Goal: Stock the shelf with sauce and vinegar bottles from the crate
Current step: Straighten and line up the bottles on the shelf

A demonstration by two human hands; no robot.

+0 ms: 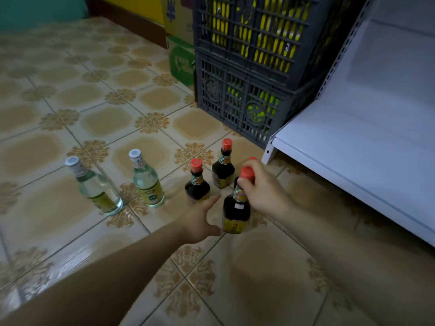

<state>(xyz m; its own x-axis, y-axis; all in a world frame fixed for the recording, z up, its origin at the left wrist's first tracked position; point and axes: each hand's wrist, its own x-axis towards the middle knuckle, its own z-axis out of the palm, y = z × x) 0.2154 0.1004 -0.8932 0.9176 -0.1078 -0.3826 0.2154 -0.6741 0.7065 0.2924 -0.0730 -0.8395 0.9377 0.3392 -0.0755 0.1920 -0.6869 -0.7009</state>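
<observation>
Several dark sauce bottles with red caps stand on the tiled floor. My right hand (263, 187) grips the neck of the nearest sauce bottle (236, 212), just under its cap. My left hand (200, 220) is open beside that bottle's base, fingers spread. Two more sauce bottles (197, 184) (223, 167) stand behind, and a further red cap (253, 158) peeks out behind my right hand. Two clear vinegar bottles with white caps (94, 185) (147, 182) stand to the left. The white shelf (353, 147) is at the right, bare.
Two stacked grey plastic crates (244, 74) holding yellow packages stand at the back, against the shelf's end. Cardboard boxes (181, 62) sit to the left of the crates. Patterned floor tiles stretch to the left and toward me.
</observation>
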